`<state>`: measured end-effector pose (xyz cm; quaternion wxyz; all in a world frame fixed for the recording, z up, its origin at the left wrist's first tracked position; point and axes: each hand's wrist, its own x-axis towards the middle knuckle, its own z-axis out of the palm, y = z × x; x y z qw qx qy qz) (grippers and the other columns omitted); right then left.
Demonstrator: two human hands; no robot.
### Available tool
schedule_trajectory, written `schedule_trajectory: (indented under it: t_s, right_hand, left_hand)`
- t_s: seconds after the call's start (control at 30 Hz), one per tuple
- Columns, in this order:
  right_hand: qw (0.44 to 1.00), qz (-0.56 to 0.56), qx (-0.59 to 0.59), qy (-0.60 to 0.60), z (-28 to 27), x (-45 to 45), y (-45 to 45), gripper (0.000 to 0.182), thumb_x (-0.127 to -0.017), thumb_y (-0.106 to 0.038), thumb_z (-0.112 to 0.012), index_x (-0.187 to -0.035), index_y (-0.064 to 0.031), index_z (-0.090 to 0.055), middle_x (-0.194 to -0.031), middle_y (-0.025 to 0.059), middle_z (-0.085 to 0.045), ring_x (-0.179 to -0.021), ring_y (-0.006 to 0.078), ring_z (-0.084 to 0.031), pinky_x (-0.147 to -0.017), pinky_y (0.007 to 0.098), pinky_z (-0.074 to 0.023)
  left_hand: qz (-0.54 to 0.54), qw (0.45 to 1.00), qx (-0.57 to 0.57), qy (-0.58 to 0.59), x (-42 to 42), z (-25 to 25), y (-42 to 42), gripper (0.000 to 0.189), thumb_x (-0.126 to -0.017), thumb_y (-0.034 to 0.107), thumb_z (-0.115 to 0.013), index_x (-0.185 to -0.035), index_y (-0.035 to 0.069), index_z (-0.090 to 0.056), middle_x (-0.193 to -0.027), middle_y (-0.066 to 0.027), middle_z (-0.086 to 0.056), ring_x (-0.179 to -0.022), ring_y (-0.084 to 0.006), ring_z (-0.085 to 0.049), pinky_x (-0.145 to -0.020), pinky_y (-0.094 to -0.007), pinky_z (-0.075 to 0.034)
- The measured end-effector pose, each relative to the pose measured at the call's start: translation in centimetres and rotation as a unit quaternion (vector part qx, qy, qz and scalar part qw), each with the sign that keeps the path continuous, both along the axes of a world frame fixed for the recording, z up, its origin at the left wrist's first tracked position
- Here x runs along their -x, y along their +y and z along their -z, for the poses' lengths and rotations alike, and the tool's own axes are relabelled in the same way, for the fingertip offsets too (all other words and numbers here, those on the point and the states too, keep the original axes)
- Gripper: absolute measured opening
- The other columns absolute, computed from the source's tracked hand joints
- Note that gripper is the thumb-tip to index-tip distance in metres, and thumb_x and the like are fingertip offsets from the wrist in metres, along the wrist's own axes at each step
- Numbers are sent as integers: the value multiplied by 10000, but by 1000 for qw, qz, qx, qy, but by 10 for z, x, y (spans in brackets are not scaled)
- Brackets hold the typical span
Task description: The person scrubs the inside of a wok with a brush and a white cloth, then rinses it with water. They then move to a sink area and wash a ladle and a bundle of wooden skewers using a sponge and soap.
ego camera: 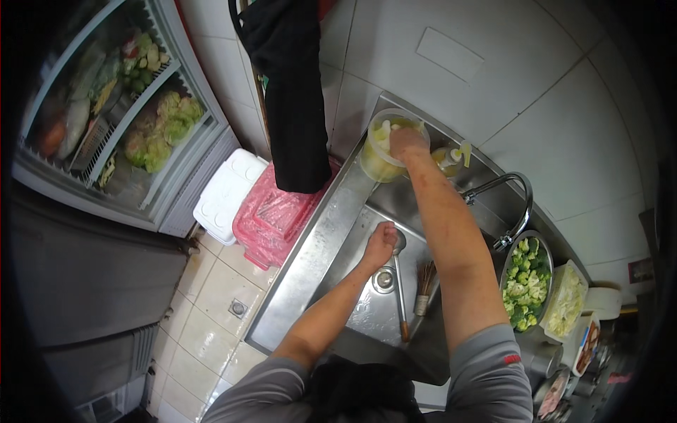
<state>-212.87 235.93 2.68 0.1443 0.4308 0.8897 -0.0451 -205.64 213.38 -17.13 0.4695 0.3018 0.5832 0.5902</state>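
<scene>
My right hand [410, 143] reaches into a clear plastic tub [382, 168] of yellowish liquid with pale pieces, at the sink's back left corner. Its fingers are hidden inside the tub. Over the basin of the stainless steel sink [338, 288], my left hand [382, 244] hangs with curled fingers; whether it holds anything cannot be told. Beside that hand, a long-handled metal ladle [400, 296] lies in the basin, past the drain [384, 279]. A bundled stick brush [424, 288] lies to the ladle's right. Right of the tub stands a pump bottle [449, 157].
A curved faucet [523, 198] arches over the sink's back edge. To the right are an oval dish of broccoli [526, 285] and a tub of pale shredded vegetable [566, 301]. A pink wrapped bin [280, 217], a white lidded box [230, 193] and a glass-door fridge [203, 113] stand left.
</scene>
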Motion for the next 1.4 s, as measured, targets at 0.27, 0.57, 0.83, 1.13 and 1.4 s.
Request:
schedule_trajectory:
  t_s: [0.27,0.57,0.83,1.13,1.4]
  right_hand:
    - [895,-28,-126,428,-95,-56,-81,410,-814,-159,-722,-1163,-21,-556,-1135,245,-656,-1042,382,-666,-926,434,-544]
    - [227,315,483,785,-3,-175,-144,456,-899,-247,-647,-1290,-91,-476,-1291,136,-576,-1171,386,-579,-983,611,-482]
    - [110,357,547,749,-2,-173,-100,474,-952,-481,-585,-1244,-111,-532,-1225,141,-586,-1108,349,-565,-891,500,-509]
    - [211,308,531,760,16,-178,-102,471,-935,-421,-645,-1299,-151,-521,-1239,120,-602,-1126,322,-591,-871,483,-520]
    - [173,204,567,779,0,-181,-97,470,-962,-337,-620,-1380,-159,-499,-1323,123,-593,-1259,362,-552,-1053,588,-468]
  left_hand:
    - [-111,965,-211,111,64,-199,1,185,-1032,127,-527,-1145,-5,-589,-991,-105,-684,-889,-172,-666,-773,-313,-529]
    - [63,860,-207,462,49,-263,177,423,-1052,327,-418,-1040,-35,-636,-1021,-176,-703,-978,-354,-656,-910,-434,-494]
    - [134,914,-170,342,31,-207,194,508,-1085,377,-324,-1053,-25,-634,-1096,-188,-698,-1078,-333,-644,-968,-418,-476]
    - [166,881,-116,428,33,-222,191,483,-1076,376,-335,-1140,2,-636,-1159,-184,-676,-1136,-360,-613,-998,-420,-457]
    - [172,893,-95,406,36,-226,189,493,-1058,397,-401,-1250,2,-624,-1268,-180,-657,-1226,-335,-588,-1030,-409,-440]
